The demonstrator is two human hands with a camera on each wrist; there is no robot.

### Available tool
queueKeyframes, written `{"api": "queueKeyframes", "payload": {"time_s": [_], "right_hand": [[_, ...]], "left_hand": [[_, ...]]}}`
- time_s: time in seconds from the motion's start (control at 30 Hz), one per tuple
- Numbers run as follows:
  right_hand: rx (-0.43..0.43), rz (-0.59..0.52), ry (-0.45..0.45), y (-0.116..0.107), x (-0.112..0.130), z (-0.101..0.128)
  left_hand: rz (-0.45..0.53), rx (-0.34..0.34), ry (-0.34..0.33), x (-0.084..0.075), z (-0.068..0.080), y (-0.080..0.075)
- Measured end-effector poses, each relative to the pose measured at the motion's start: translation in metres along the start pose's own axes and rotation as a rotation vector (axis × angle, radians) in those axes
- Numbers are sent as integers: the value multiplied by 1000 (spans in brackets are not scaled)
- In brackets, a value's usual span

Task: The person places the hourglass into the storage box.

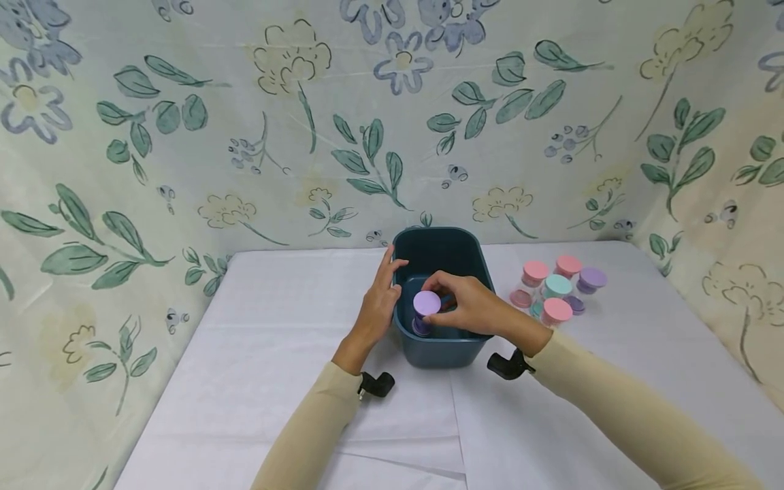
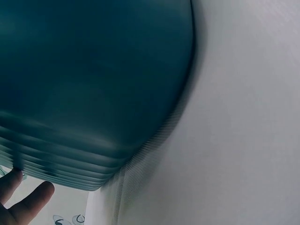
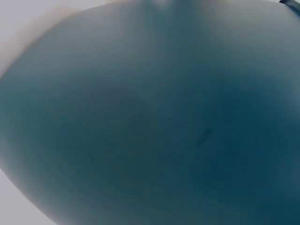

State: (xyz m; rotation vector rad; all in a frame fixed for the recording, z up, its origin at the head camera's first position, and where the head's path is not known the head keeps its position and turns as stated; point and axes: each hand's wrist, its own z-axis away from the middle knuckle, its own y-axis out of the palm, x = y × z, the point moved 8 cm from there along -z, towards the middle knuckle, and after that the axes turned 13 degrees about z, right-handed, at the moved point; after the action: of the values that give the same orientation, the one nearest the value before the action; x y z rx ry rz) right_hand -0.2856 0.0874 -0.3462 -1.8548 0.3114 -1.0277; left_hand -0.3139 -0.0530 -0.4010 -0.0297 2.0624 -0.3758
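Head view: your right grip (image 1: 470, 303) pinches purple-lidded jar (image 1: 427, 304) inside dark-teal bin (image 1: 444, 353), near bin's left front; cannot tell if jar touches bottom. Lower straight, release only once jar sits flat. Left grip (image 1: 376, 303) wide, fingers straight at bin's left side: steady bin lightly.
Left wrist view: fingers (image 2: 36, 199) just beside bin.
Right wrist view: blurred bin; grip unseen.

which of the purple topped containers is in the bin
The purple-topped container pinched by the right hand; the other purple-topped one stands on the table, rightmost of its cluster.
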Motion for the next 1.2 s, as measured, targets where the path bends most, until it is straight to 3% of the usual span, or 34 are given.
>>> {"api": "queueKeyframes", "payload": {"time_s": [0.67, 1.2], "right_hand": [[23, 177, -14, 3, -1, -1], [163, 223, -35, 11, -1, -4]], "left_hand": [[3, -8, 4, 2, -1, 1], [-4, -13, -10, 0, -3, 1]]}}
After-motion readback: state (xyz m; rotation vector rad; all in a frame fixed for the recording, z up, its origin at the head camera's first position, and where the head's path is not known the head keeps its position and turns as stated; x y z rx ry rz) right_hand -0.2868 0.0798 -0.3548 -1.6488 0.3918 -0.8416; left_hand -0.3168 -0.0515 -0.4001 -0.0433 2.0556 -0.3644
